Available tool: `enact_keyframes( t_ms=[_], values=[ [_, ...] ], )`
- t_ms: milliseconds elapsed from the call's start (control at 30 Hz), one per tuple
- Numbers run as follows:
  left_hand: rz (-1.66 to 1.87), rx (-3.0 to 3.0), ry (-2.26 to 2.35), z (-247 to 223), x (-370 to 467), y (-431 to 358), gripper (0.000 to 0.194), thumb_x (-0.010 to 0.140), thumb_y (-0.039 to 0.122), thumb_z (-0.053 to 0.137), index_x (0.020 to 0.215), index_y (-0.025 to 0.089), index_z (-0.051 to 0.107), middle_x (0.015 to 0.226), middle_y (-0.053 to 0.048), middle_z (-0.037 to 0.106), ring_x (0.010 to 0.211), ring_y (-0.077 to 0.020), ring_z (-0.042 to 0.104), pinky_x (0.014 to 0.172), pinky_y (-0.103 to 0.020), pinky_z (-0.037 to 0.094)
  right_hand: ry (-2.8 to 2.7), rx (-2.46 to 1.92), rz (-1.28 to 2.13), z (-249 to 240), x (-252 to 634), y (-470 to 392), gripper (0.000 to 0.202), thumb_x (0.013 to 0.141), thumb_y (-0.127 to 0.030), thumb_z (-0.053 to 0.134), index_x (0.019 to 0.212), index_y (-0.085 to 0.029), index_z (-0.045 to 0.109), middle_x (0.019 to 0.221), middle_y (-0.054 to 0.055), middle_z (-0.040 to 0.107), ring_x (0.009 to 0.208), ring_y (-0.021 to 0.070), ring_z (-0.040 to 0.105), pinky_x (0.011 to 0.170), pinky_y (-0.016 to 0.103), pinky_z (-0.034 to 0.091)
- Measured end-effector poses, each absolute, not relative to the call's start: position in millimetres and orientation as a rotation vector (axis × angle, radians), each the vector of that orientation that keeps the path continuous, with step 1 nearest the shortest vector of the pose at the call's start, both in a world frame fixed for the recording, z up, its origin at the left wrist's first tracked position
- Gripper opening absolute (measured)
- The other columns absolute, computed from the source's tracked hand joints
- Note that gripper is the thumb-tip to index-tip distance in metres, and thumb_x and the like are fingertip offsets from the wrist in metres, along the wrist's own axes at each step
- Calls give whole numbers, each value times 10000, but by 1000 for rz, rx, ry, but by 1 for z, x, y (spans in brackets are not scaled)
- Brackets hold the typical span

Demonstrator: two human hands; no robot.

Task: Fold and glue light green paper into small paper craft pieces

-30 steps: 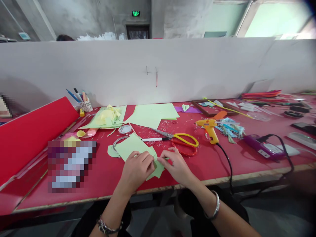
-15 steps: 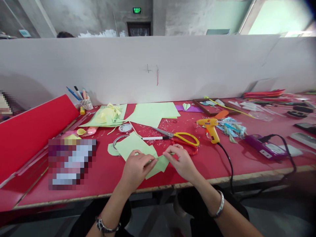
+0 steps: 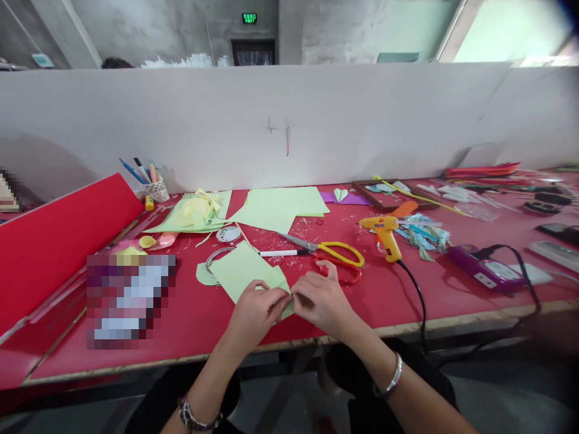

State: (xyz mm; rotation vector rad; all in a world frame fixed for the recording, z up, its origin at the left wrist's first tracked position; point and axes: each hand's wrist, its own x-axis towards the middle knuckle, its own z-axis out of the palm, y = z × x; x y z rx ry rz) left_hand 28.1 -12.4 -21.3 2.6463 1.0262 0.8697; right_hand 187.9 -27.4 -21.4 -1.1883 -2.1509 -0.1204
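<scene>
My left hand [image 3: 259, 306] pinches a pale green piece of paper [image 3: 288, 310] near the table's front edge. From the other side my right hand [image 3: 322, 301] closes on the same piece, thumb and forefinger meeting the left fingertips. Most of the piece is hidden behind both hands. Just beyond lies a larger light green sheet [image 3: 244, 268], partly over a round metal ring [image 3: 218, 258]. Scissors [image 3: 332, 248] with yellow and red handles rest past my right hand, beside a white marker [image 3: 283, 253].
A yellow glue gun [image 3: 383, 232] with a black cord stands to the right, near a purple power strip [image 3: 484, 271]. More green paper [image 3: 280, 205] lies at the back. On the left are a red board [image 3: 67, 241], a pen cup [image 3: 157, 190] and a blurred-out flat object [image 3: 131, 298].
My right hand has shifted left and turned inward, its fingertips now against those of my left hand. The small green piece shows less between them.
</scene>
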Motion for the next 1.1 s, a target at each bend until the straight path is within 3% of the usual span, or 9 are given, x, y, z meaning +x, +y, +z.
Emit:
enact_keyframes(
  t_ms=[400,567,700,867,1100],
  values=[
    [830,2355,1237,-1,-1,-8,280,860,327,418,675,197,584,473,39,591,590,-132,540,610,-212,387,-1822,-1306,-31,-19,223,-14,147,719,-108,441,612,-199,484,579,-18,548,560,133,492,810,339,354],
    [758,2461,1184,-5,2,-7,295,862,338,406,704,194,610,470,38,599,544,-132,541,603,-226,387,-1864,-1143,261,-16,212,-20,124,788,-185,468,873,-194,557,832,47,620,823,185,551,761,306,401],
    [752,2587,1128,-8,4,-5,292,872,313,397,710,190,607,561,30,638,533,-115,547,627,-239,387,-2068,-1096,372,-18,204,-19,105,826,-188,466,773,-197,556,723,8,620,686,144,551,836,331,367],
    [864,2760,1102,-12,9,-4,163,834,238,453,795,185,603,751,-16,663,713,-144,590,674,-265,397,-2126,-1105,338,-24,199,-16,147,845,-180,438,747,-194,547,674,4,627,605,131,531,800,321,375],
    [924,2865,1068,-15,20,-9,140,791,125,432,716,178,538,602,11,608,566,-127,537,656,-280,399,-2110,-1062,405,-28,187,-23,133,809,-166,479,703,-197,552,632,-5,613,572,125,513,762,294,397]
  ],
)
